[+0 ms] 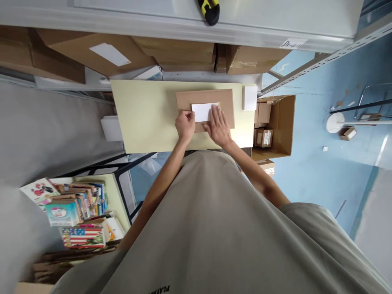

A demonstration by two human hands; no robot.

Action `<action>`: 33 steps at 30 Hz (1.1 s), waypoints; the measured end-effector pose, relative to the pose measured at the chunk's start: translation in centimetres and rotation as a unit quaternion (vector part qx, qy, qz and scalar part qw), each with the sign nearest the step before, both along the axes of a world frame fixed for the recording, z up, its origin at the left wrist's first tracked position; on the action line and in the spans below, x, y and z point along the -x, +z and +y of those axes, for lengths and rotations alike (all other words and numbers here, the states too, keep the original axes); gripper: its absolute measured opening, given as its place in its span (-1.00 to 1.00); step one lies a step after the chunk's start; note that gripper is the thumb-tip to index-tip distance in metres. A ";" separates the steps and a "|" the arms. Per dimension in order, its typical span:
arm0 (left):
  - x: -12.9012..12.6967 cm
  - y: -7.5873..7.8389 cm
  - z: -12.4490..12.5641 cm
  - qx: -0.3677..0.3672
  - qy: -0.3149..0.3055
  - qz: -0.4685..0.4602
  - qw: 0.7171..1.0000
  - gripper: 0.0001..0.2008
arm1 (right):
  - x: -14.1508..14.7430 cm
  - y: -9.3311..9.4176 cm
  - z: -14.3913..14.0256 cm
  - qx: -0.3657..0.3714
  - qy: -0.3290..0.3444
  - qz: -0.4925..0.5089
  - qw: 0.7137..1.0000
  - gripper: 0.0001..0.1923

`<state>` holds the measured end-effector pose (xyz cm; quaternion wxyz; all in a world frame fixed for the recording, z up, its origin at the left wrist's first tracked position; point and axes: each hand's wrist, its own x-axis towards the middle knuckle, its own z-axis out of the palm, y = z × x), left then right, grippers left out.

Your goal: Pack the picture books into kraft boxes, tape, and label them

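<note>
A flat brown cardboard package point(185, 99) lies on the pale yellow tabletop point(145, 118) in front of me. On it is a white label point(201, 112) with a small yellow mark near its upper right corner. My left hand point(185, 125) is closed, thumb and fingers pinched at the label's left edge. Flat across the label's right end lies my right hand point(219, 128), its fingers stretched out and slightly blurred. The palm covers part of the package's lower right area.
A white stack of labels or small box point(249, 98) sits at the tabletop's right end. Beyond it stands an open carton point(280, 128) with smaller boxes inside. Behind the table, a metal shelf point(171, 26) holds cartons and a yellow-black tool point(210, 11). Books point(63, 212) fill a lower-left surface.
</note>
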<state>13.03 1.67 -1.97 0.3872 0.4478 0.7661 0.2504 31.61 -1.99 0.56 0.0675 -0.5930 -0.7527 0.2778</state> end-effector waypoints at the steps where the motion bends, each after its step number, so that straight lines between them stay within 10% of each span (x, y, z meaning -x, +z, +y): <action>1: 0.0 0.0 0.0 -0.002 -0.001 0.001 1.000 -0.81 | 0.4 -0.1 -1.0 0.013 0.040 0.009 0.999 -0.13; 22: -0.1 0.8 0.1 -0.001 0.014 0.071 0.997 -0.90 | 2.7 -3.8 1.3 -0.023 0.121 0.069 0.990 -0.13; 33: 0.5 -1.3 -1.6 -0.083 0.089 -0.007 0.993 -0.91 | 4.8 -4.5 3.6 -0.002 0.154 0.125 0.980 -0.18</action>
